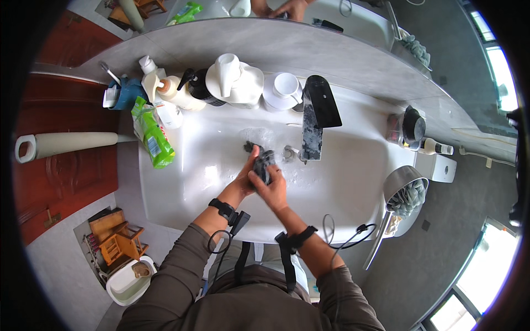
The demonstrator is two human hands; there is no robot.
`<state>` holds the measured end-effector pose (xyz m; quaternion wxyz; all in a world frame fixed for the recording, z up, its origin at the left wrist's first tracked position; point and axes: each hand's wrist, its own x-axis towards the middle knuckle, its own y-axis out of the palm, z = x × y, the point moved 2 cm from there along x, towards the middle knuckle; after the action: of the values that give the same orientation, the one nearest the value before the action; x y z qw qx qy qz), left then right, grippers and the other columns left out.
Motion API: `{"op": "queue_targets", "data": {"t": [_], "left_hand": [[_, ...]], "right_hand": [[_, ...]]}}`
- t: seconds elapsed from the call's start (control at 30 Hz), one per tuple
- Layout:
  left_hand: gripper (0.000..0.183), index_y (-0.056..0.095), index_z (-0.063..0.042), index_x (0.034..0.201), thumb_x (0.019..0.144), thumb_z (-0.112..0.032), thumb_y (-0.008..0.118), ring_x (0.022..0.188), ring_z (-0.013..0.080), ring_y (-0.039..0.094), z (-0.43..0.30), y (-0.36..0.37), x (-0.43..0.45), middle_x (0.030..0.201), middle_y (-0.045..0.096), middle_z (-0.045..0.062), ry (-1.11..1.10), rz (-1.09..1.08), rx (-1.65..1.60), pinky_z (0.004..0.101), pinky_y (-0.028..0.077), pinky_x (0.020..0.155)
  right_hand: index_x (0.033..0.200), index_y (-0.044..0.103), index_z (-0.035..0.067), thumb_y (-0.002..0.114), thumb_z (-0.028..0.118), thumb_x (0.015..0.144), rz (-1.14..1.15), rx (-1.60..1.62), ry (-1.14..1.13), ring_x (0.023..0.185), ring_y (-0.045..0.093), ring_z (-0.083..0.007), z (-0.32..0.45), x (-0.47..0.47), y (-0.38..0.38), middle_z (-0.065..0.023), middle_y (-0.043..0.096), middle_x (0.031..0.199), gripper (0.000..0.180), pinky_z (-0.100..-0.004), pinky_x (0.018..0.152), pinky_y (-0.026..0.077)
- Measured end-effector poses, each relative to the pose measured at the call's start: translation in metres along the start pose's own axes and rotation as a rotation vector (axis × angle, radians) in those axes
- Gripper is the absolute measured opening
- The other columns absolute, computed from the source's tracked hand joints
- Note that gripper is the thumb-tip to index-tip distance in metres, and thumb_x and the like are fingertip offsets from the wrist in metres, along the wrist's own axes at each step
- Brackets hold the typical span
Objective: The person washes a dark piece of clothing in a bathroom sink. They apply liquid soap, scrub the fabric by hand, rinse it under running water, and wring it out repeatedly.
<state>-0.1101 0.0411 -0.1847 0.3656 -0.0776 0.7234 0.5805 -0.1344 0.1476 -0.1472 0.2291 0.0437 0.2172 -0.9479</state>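
Note:
Over a wide white washbasin (348,173), my left hand (246,178) and my right hand (274,189) are pressed together around a wet, dark grey cloth (263,167). White suds streak the cloth, and one bunched end sticks out past my left fingertips. My right fingers lie across its near end; the parts inside my palms are hidden. Soap foam (258,134) floats or clings on the basin floor just beyond my hands. To the right of them is a round metal drain fitting (291,154), partly under the faucet's spout.
A black faucet (325,101) with a spotted flat spout (311,140) juts over the basin. Along the back ledge stand pump bottles (234,82), a white jug (283,93) and a blue cup (129,93). A green packet (153,136) lies left; a metal saucepan (399,182) holding a mesh sponge (408,196) sits right.

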Motion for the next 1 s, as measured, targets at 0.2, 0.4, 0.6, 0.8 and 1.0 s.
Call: {"op": "queue_targets", "data": {"t": [0.2,0.4,0.6,0.8,1.0], "left_hand": [[0.037,0.064,-0.009,0.1,0.089,-0.045,0.063,0.079,0.0184,0.066,0.016,0.0,-0.002,0.091,0.068,0.005,0.052,-0.271,-0.055,0.0333,0.055,0.073],[0.039,0.047,-0.013,0.12,0.09,-0.034,0.062,0.12,0.0196,0.047,0.021,0.009,-0.009,0.131,0.046,0.006,0.382,-0.438,0.218,0.0462,0.051,0.089],[0.088,0.018,-0.019,0.15,0.085,-0.049,0.068,0.135,0.0356,0.029,0.01,0.004,-0.003,0.153,0.004,0.012,0.092,-0.738,0.555,0.0573,0.05,0.091],[0.058,0.062,-0.01,0.096,0.087,-0.067,0.053,0.07,0.019,0.065,-0.005,0.0,0.008,0.08,0.065,0.006,0.041,-0.173,0.039,0.0308,0.056,0.066],[0.037,0.064,-0.006,0.105,0.091,-0.04,0.064,0.085,0.0225,0.069,0.013,0.015,-0.006,0.098,0.07,0.008,0.124,-0.238,-0.075,0.0398,0.056,0.083]], "right_hand": [[0.081,0.067,-0.001,0.069,0.045,0.08,-0.125,-0.159,0.076,0.076,0.064,-0.0446,-0.018,0.022,-0.02,-0.0265,0.065,0.08,0.047,-0.0489,0.068,0.051],[0.123,0.056,0.013,0.07,0.036,0.077,-0.379,-0.54,0.197,0.118,0.045,-0.0428,-0.123,0.068,-0.087,-0.0251,0.051,0.126,0.054,-0.0531,0.09,0.043],[0.127,0.051,-0.001,0.07,0.037,0.083,-0.35,-0.369,0.298,0.117,0.049,-0.0405,-0.12,0.055,-0.04,-0.0233,0.05,0.129,0.062,-0.0495,0.094,0.042],[0.086,0.066,0.0,0.076,0.034,0.077,0.032,0.029,-0.031,0.079,0.062,-0.0366,0.01,-0.012,-0.01,-0.017,0.063,0.083,0.036,-0.0404,0.071,0.05],[0.087,0.069,0.002,0.069,0.033,0.081,-0.117,-0.293,0.339,0.081,0.064,-0.0409,-0.028,0.031,-0.039,-0.0206,0.067,0.084,0.032,-0.0431,0.072,0.051]]}}
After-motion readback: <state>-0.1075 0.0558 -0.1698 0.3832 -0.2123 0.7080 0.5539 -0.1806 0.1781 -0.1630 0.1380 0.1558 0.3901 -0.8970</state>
